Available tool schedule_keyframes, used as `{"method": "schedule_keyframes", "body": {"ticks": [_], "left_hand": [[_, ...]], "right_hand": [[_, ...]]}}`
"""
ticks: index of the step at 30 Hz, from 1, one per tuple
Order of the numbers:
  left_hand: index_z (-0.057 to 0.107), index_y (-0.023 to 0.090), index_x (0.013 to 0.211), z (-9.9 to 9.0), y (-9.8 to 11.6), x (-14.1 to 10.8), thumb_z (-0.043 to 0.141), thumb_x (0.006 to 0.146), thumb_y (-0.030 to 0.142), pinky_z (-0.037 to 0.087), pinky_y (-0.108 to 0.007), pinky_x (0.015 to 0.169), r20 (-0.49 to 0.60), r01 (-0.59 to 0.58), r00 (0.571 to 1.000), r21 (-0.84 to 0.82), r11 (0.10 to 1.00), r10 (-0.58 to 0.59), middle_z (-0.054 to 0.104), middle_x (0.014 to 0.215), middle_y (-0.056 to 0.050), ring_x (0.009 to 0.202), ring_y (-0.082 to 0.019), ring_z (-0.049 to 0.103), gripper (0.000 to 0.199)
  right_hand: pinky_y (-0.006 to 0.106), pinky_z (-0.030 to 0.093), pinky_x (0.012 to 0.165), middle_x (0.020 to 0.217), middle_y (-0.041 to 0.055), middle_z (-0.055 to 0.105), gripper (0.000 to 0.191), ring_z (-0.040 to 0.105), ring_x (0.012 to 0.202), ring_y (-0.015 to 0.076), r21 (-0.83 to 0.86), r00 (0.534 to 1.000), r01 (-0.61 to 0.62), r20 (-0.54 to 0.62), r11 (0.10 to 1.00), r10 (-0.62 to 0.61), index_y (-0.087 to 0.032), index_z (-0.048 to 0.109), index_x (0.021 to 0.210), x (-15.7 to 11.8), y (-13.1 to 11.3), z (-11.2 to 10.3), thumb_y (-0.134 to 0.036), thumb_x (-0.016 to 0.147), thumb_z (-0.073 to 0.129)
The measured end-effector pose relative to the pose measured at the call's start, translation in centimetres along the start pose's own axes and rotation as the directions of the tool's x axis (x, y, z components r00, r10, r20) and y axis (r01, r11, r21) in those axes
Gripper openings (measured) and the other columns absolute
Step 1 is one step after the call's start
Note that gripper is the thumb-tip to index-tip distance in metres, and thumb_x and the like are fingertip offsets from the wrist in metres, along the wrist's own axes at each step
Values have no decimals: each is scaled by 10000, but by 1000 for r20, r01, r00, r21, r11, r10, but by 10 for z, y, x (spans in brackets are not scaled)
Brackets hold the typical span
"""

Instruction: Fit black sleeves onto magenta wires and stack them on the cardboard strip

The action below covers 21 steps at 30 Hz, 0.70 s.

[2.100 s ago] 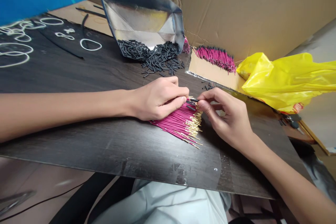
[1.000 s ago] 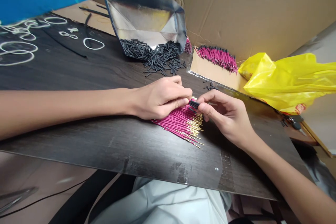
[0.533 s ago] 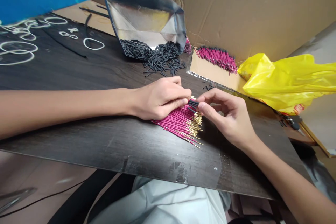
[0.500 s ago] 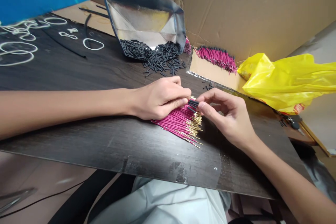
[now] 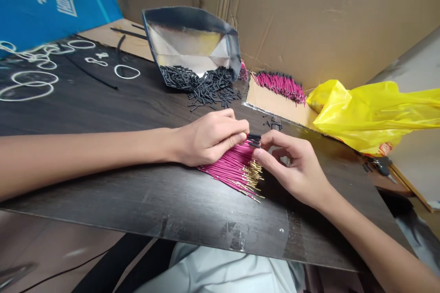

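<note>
A fan of magenta wires point(image 5: 227, 163) with gold tips lies on the dark table. Over its upper part rests my left hand point(image 5: 215, 137), thumb and fingers pinched on some of the wires. Several short black tubes point(image 5: 254, 140) stick out to the right from that pinch, at the wire ends. My right hand point(image 5: 292, 160) is at the right of these tubes, thumb and index finger apart around their ends, the other fingers curled. Whether its fingertips touch the tubes is hard to tell.
Behind the hands, an open tray point(image 5: 192, 32) spills black tube pieces point(image 5: 206, 84). Magenta wires with black ends point(image 5: 280, 86) lie on cardboard point(image 5: 268, 100). A yellow bag point(image 5: 360, 114) is at the right, white bands point(image 5: 127, 72) at the left.
My right thumb and index finger have parted from their pinch at the black tubes, showing more of them. My left hand keeps its hold. The whole view has shifted slightly.
</note>
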<state>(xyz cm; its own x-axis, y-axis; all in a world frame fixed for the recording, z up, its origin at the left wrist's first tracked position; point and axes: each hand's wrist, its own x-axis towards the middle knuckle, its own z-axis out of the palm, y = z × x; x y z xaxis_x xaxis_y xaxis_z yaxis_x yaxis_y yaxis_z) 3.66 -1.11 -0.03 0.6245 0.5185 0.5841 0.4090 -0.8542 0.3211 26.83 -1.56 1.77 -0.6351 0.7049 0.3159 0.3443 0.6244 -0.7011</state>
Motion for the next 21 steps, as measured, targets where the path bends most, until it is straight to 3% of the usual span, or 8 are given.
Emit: {"method": "schedule_keyframes", "body": {"ticks": [6, 12, 16, 18, 21], "left_hand": [[537, 170, 835, 0, -1, -1, 401, 1008, 197, 409, -305, 723, 6, 2, 1000, 25, 1000, -2, 583, 753, -41, 722, -180, 475, 221], [543, 156, 849, 2, -1, 0, 396, 1011, 200, 410, -302, 724, -7, 2, 1000, 46, 999, -1, 577, 759, -43, 715, -168, 466, 224], [538, 162, 844, 2, 9, 2, 406, 1040, 271, 425, -262, 688, -100, 183, 976, -99, 978, -193, 601, 726, -11, 682, -131, 535, 260], [532, 168, 881, 0, 17, 4, 408, 1056, 312, 451, -241, 696, -103, 286, 941, -266, 921, -322, 657, 759, 1, 702, -116, 604, 258], [501, 178, 914, -2, 28, 6, 414, 1064, 346, 482, -238, 761, -129, 336, 897, -422, 842, -422, 715, 860, -6, 808, -119, 667, 242]], "right_hand": [[243, 446, 596, 803, 10, 638, 188, 570, 669, 119, 72, 998, -37, 60, 997, 33, -179, 619, 895, 1, 1, -3, -329, 991, 556], [244, 453, 610, 754, -2, 595, 209, 561, 661, 117, 78, 999, -37, 13, 996, 37, -184, 618, 863, 0, 1, -1, -334, 995, 556], [248, 467, 615, 828, 14, 655, 185, 585, 685, 123, 40, 999, -23, -29, 999, 24, -186, 662, 931, 1, 1, -1, -327, 995, 560], [248, 471, 614, 860, 18, 676, 181, 594, 695, 124, 5, 999, -13, -37, 1000, 13, -186, 678, 951, 2, 0, 1, -322, 992, 565], [246, 465, 599, 845, 15, 678, 185, 592, 690, 124, -10, 997, -15, -78, 1000, 14, -182, 682, 925, 4, -2, 5, -328, 980, 581]]}}
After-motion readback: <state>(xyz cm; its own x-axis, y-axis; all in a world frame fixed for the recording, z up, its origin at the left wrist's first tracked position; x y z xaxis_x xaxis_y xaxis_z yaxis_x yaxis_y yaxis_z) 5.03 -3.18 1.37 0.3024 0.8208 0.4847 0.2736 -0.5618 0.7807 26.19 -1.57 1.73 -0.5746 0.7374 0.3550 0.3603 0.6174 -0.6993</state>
